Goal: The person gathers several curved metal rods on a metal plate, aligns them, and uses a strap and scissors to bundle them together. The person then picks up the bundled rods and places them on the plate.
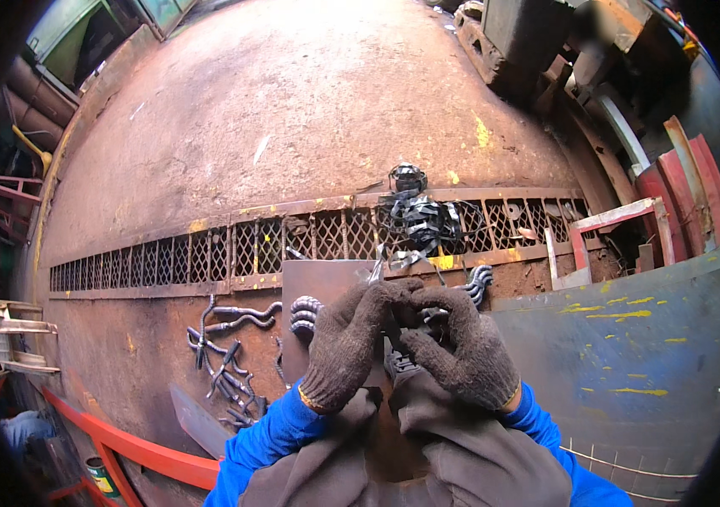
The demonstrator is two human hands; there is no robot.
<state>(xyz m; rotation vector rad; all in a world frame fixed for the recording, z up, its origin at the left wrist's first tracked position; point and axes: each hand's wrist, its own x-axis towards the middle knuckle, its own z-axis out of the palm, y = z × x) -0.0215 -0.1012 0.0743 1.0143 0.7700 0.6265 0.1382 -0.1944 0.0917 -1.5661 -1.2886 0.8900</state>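
Observation:
My left hand (344,345) and my right hand (467,348), both in dark grey knit gloves, meet above a flat metal plate (326,275). Their fingers are closed and curled toward each other, hiding most of what lies between them. A thin shiny strip (375,269) shows just beyond my left fingertips; whether it is gripped I cannot tell. Beside my left hand, a bundle of bent metal rods (304,313) rests on the plate. Another bundle of bent rods (480,283) pokes out past my right hand.
Loose bent rods (229,372) lie on the floor to the left. Tangled black and silver strapping (423,220) sits on the floor grating (326,235) ahead. A worn blue-grey sheet (622,363) is at right, a red bar (153,456) at lower left, scrap metal (689,186) far right.

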